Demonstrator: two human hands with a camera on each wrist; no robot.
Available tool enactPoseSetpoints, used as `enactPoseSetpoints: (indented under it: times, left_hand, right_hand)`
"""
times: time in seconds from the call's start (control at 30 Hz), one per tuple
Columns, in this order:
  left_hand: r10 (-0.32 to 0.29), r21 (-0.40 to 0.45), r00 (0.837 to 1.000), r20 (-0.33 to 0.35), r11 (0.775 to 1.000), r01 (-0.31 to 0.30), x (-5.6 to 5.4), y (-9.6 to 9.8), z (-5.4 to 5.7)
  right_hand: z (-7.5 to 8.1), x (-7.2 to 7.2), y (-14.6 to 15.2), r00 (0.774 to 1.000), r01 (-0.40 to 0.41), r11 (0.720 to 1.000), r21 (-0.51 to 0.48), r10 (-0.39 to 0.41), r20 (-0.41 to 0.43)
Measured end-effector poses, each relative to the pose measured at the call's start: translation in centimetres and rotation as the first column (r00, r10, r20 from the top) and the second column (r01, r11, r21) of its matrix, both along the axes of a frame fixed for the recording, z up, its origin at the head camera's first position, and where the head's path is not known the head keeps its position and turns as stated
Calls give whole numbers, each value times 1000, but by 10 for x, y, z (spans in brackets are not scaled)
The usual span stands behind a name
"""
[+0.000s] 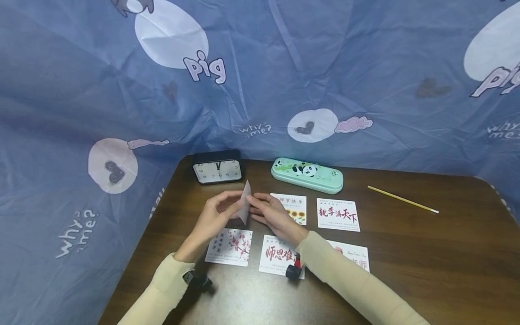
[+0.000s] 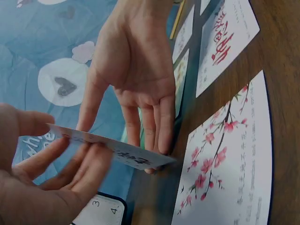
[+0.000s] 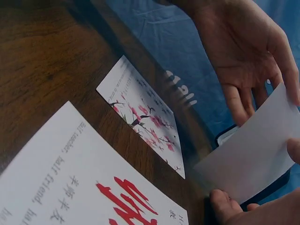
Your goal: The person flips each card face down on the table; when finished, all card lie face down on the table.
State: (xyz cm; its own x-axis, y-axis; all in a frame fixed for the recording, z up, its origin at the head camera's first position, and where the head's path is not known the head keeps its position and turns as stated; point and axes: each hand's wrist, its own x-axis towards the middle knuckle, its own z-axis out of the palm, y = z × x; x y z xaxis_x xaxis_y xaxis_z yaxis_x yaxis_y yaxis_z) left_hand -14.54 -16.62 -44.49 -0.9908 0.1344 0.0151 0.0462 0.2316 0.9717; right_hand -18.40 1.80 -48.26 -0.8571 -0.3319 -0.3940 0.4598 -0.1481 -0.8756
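A thin white card [image 1: 244, 205] stands on edge above the table, held between both hands. My left hand [image 1: 215, 214] pinches it, thumb on one face and fingers on the printed face in the left wrist view. My right hand [image 1: 278, 219] holds it from the other side; in the right wrist view its thumb lies on the blank back and a fingertip is at the lower edge. Below are a plum-blossom card [image 1: 229, 247] and a card with red characters [image 1: 280, 255]. Behind the right hand, a sunflower card [image 1: 298, 212] is partly covered.
A black-framed clock [image 1: 217, 169] and a mint panda pencil case [image 1: 307, 175] stand at the back. Right of the hands lie another red-lettered card [image 1: 338, 214] and a card partly under the right sleeve [image 1: 357, 257]. A yellow pencil [image 1: 400, 198] lies further right.
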Motion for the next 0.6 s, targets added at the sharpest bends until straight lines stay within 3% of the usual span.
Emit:
enactPoseSetpoints:
  times: [0.13, 0.3, 0.6]
  left_hand:
    - [69, 97, 997, -25, 993, -66, 0, -2, 1]
    - [171, 123, 983, -59, 979, -163, -2, -11, -1]
    - [315, -65, 946, -82, 945, -320, -6, -20, -10]
  right_hand:
    - [2, 0, 2, 999, 53, 999, 12, -53, 1]
    - [5, -1, 6, 992, 123, 992, 18, -123, -9]
    - [4, -2, 15, 993, 118, 991, 63, -116, -36]
